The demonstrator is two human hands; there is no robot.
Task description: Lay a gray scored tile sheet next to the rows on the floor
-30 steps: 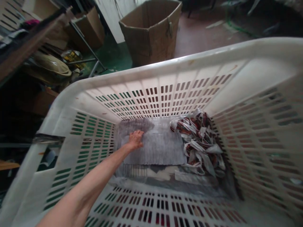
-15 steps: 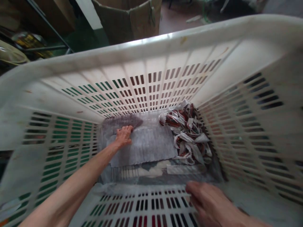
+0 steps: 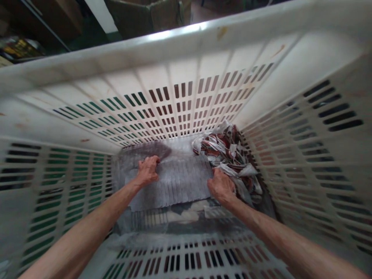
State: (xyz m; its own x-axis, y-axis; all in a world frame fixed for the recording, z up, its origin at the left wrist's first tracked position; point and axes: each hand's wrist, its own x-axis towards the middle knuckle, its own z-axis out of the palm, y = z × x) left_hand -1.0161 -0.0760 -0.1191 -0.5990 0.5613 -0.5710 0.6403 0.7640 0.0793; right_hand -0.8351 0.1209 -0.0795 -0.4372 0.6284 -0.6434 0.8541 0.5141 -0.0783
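Note:
Inside a deep white plastic basket lies a row of thin grey cloth pieces, overlapping like fanned sheets. My left hand is at their left end, its fingers curled over the edge and partly hidden. At the opposite end my right hand closes on the right edge, with most of its fingertips out of sight. Just beyond and beside the right hand is a crumpled heap of white, red and brown cloth strips.
Slatted basket walls stand around both arms. A darker grey cloth lies behind the left hand, and patterned cloth lies nearer to me under clear plastic. Past the far rim stands a large open carton.
My right hand has moved from the near wall down to the right end of the grey cloth pieces. The left hand stays at their left end. The view has come closer.

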